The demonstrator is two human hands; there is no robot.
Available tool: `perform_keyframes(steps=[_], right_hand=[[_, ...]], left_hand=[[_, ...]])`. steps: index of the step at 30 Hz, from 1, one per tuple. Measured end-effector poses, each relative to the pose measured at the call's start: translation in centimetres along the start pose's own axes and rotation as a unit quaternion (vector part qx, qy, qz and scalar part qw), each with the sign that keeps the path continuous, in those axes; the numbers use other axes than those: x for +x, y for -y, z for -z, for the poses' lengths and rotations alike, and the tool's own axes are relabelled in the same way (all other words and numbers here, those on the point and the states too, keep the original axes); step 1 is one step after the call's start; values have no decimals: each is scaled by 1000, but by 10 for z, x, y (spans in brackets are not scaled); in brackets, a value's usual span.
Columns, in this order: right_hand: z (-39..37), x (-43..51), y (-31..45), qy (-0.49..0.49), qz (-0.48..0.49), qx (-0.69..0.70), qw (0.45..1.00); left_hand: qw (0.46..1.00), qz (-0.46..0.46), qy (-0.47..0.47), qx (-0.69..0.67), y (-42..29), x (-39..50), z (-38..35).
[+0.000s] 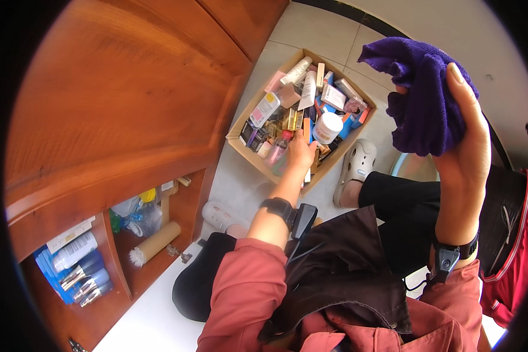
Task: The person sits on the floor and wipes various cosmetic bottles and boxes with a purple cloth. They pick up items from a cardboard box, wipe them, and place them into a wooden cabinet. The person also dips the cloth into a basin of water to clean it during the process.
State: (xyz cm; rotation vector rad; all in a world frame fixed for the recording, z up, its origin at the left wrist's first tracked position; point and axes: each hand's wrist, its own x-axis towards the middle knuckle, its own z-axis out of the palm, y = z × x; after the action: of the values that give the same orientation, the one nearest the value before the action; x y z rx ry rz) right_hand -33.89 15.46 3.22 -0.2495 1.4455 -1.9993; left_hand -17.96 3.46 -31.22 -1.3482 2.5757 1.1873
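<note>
My right hand (466,119) is raised at the right and grips a bunched purple knit cloth (427,97), its thumb lying over the fabric. With my left hand (301,152) I reach into an open cardboard box (334,169) on the floor. Its fingers are beside a clear bottle with a red cap and pink contents (278,147), and the thumb is close to a white lidded jar (328,128). Whether those fingers grip anything is unclear. Around them lie small cartons, a white tube (308,90) and a flat clear-and-white pack (265,109).
A wooden cabinet (127,110) fills the left side. Its lower shelves hold a cardboard tube (156,242), plastic bags (145,220), a white bottle (75,251) and brushes (86,277). My clog-shod feet flank the box. A basin (416,167) and a red-trimmed bag (517,246) are at the right.
</note>
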Motion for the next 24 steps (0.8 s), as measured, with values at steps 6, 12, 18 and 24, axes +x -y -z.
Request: perform_keyframes(steps=[6,12,18,24], right_hand=[[11,8,-1,-31,-4,-24,999],[8,9,-8,-58,-2,-6,998],[8,9,-6,-58,2,6,998],[11,12,-2,-37,5,17,999]], left_hand=[[987,60,42,-143,10,-13,46],[990,-108,-30,80,-5,-32,71],[987,-158,14,-5,-65,-5,-2],[997,-70,29,-8,-58,16,-19]])
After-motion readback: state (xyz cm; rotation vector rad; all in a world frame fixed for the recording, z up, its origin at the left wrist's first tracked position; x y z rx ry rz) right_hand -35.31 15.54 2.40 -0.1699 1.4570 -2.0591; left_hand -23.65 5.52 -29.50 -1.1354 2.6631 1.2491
